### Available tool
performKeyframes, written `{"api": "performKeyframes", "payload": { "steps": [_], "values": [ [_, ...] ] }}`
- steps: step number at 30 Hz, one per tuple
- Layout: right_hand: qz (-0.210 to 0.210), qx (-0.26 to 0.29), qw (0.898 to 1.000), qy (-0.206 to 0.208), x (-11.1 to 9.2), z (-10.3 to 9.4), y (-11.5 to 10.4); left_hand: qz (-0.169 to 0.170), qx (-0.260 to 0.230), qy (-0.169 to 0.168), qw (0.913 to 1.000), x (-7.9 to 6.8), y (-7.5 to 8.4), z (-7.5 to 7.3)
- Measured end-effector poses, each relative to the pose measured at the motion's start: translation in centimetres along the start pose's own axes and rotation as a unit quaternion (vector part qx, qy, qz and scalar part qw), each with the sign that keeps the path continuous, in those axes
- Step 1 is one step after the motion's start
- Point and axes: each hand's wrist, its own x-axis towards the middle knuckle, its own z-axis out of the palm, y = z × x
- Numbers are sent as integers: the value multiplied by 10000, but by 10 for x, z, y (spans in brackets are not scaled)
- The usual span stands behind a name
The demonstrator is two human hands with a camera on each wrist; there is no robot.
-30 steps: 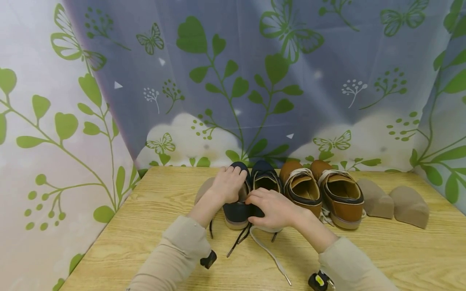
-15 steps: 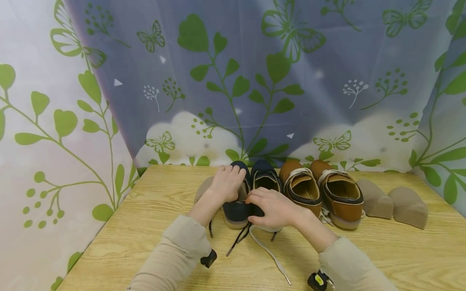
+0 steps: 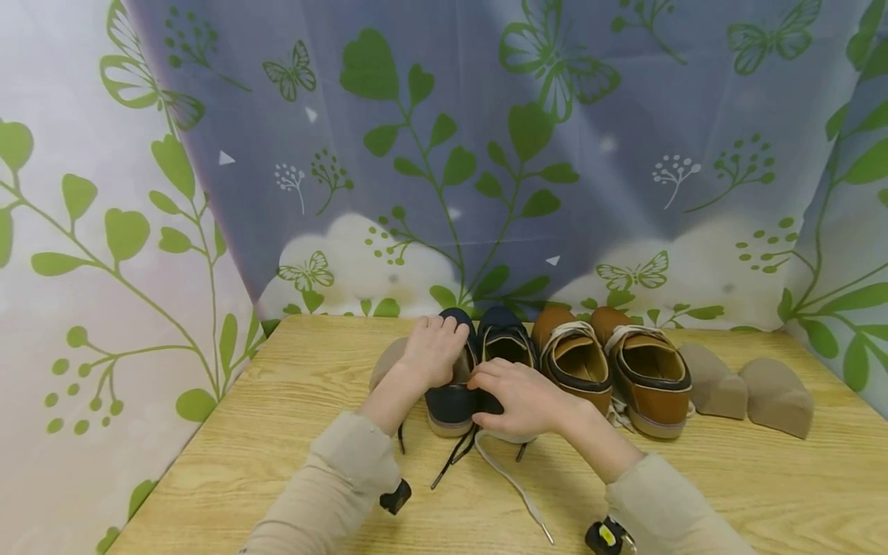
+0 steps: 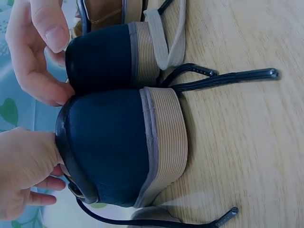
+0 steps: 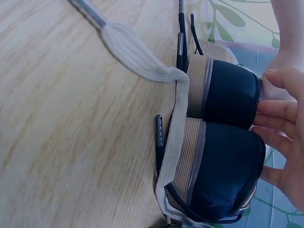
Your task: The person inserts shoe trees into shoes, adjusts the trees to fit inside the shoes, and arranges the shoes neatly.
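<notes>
My left hand (image 3: 433, 353) grips the left navy shoe (image 3: 451, 407) from above, fingers curled over its front and the thumb hidden in the opening. With relaxed fingers, my right hand (image 3: 516, 397) touches that shoe's black heel collar, as the left wrist view shows. Under the right palm stands the right navy shoe (image 3: 505, 333), its heel (image 5: 228, 171) showing in the right wrist view. Black laces (image 4: 228, 78) trail out from behind the heels. A beige flat lace (image 3: 509, 478) runs from there toward the table's front.
A pair of brown shoes (image 3: 652, 401) with pale laces stands right of the navy pair. Two tan moulded shapes (image 3: 777, 395) lie farther right, and another tan shape (image 3: 387, 361) is partly hidden by my left arm. A patterned cloth (image 3: 444, 154) hangs behind the wooden table (image 3: 319, 370).
</notes>
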Motion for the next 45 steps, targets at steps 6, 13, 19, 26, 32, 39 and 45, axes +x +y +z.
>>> {"api": "performKeyframes", "payload": {
  "steps": [6,13,19,26,32,39,45],
  "values": [
    [-59,10,10000,-25,1,0,-1,59,-302,56,9995,-3,-4,-3],
    [1,0,10000,-20,1,0,-1,86,-177,183,9996,-3,-4,-5],
    [20,16,10000,-24,0,-1,0,3,-57,114,9999,-1,-2,-5],
    [36,24,10000,-21,0,-2,0,-40,-74,162,9998,0,-2,-4],
    [-9,21,10000,-46,1,-1,0,-77,-91,115,9999,-1,-1,-4],
    [-1,21,10000,15,1,-2,0,-72,-43,219,9997,-2,-2,-4],
    [-23,21,10000,34,1,-1,0,-79,-31,286,9996,-2,-1,-2]
  ]
}}
